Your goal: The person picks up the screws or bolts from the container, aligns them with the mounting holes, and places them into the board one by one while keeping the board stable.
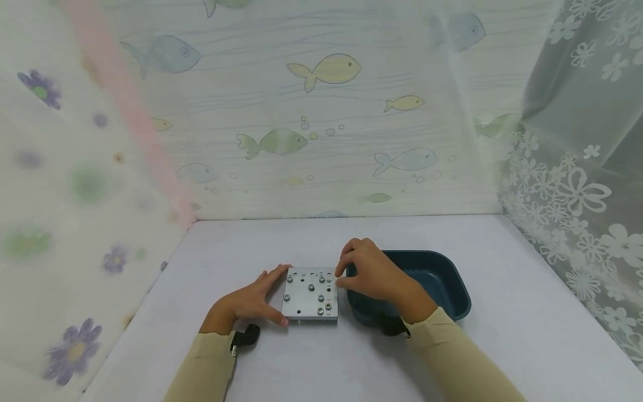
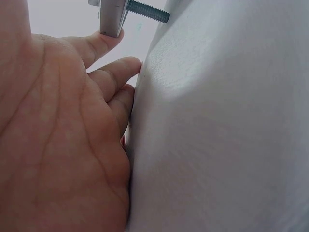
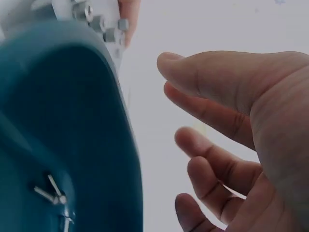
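A square silver metal plate (image 1: 306,310) with several socket-head screws and open holes sits in front of me. My left hand (image 1: 251,298) grips its left side, thumb at the near corner and a finger at the far corner. In the left wrist view, a finger lies against the edge of the plate (image 2: 112,19), and a threaded screw shank (image 2: 148,10) sticks out from its underside. My right hand (image 1: 374,271) hovers between the plate's right edge and the blue bin (image 1: 464,301). Its fingers are loosely bent, with nothing visible between thumb and fingertips (image 3: 186,137).
Loose screws (image 3: 57,195) lie in the bin's bottom, in the right wrist view. A white cloth covers the table (image 1: 311,368). A fish-patterned curtain (image 1: 321,167) hangs behind, with a flowered sheet (image 1: 90,251) at left and a lace curtain (image 1: 577,195) at right.
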`<state>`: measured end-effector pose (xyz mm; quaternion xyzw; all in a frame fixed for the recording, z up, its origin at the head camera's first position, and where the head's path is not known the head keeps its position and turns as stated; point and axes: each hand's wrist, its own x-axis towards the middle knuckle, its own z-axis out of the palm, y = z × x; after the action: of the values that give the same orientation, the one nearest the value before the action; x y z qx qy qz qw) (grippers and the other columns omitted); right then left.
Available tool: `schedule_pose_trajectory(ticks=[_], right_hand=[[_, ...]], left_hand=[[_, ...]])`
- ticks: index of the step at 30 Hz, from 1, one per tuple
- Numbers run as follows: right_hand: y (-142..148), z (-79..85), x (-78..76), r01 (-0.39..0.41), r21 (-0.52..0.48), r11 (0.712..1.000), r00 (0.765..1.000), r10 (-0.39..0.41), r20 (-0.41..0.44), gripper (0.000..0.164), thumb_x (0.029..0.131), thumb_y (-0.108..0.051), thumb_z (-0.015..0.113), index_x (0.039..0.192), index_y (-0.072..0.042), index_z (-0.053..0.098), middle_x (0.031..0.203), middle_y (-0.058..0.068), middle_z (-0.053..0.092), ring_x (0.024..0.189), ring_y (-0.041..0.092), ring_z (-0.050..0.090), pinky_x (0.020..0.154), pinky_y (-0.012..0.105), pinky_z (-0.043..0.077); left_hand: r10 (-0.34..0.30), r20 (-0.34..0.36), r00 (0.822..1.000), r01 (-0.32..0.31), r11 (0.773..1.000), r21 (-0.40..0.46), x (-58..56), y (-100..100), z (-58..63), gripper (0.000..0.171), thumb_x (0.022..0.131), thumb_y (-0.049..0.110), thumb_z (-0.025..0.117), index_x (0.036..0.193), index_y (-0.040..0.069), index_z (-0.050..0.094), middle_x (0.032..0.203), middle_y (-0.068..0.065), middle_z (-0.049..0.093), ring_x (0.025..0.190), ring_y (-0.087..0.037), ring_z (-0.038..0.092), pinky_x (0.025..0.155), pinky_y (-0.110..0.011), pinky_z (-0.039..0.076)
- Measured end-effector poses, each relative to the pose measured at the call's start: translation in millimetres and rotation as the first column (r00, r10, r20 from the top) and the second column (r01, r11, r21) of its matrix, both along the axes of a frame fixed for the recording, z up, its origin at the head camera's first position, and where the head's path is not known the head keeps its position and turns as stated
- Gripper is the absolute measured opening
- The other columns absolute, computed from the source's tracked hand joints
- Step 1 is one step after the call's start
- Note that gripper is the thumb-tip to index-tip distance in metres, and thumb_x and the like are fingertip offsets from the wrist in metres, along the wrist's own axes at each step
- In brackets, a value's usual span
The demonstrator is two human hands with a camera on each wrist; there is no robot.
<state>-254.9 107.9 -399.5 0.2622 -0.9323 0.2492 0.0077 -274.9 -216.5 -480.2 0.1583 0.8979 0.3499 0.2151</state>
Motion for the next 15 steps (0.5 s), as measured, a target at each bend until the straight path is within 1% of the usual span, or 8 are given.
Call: schedule_pose_trajectory(ticks=[2, 7, 12, 15], right_hand=[[3, 2.9, -1.7, 0.0, 0.0, 1.0, 1.0, 0.0, 0.015, 0.008, 0.085, -0.029, 0.086, 0.091, -0.031, 0.081, 0.11, -0.007, 0.059, 0.11, 0.021, 0.052, 0.09, 0.037, 0.051], [13, 9.1, -8.1, -0.012, -0.011, 1.0, 0.999, 0.013, 0.041, 0.012, 0.087, -0.026, 0.084, 0.099, -0.023, 0.083, 0.103, -0.005, 0.062, 0.102, 0.021, 0.058, 0.085, 0.035, 0.05], [23, 11.7, -16.5, -0.006, -0.018, 1.0, 0.999, 0.007, 0.043, 0.012, 0.088, -0.026, 0.083, 0.101, -0.025, 0.083, 0.1, -0.009, 0.061, 0.096, 0.014, 0.057, 0.083, 0.033, 0.05], [28, 12.4, -20.2, 0.008, -0.035, 0.999, 0.998, -0.006, 0.067, 0.012, 0.089, -0.027, 0.083, 0.101, -0.027, 0.083, 0.1, -0.009, 0.061, 0.095, 0.014, 0.057, 0.083, 0.033, 0.05]], left_hand=[[-0.003, 0.003, 1.0, 0.003, 1.0, 0.001, 0.3, 0, 0.1, 0.132, 0.058, 0.047, 0.097, 0.164, 0.042, 0.019, 0.176, 0.0, 0.006, 0.16, -0.042, -0.01, 0.12, -0.076, 0.003], [-0.003, 0.003, 1.0, 0.003, 1.0, 0.005, 0.5, 1, -0.3, 0.132, 0.058, 0.047, 0.097, 0.165, 0.042, 0.019, 0.176, 0.0, 0.006, 0.16, -0.042, -0.01, 0.12, -0.076, 0.003], [0.001, 0.004, 1.0, -0.001, 1.0, 0.009, 0.3, 1, -1.0, 0.132, 0.058, 0.046, 0.097, 0.164, 0.043, 0.019, 0.176, 0.0, 0.006, 0.16, -0.042, -0.011, 0.12, -0.076, 0.002], [0.001, 0.004, 1.0, -0.001, 1.0, 0.01, 1.0, 0, -0.4, 0.132, 0.058, 0.046, 0.097, 0.165, 0.041, 0.019, 0.176, 0.0, 0.006, 0.16, -0.042, -0.011, 0.12, -0.076, 0.002]])
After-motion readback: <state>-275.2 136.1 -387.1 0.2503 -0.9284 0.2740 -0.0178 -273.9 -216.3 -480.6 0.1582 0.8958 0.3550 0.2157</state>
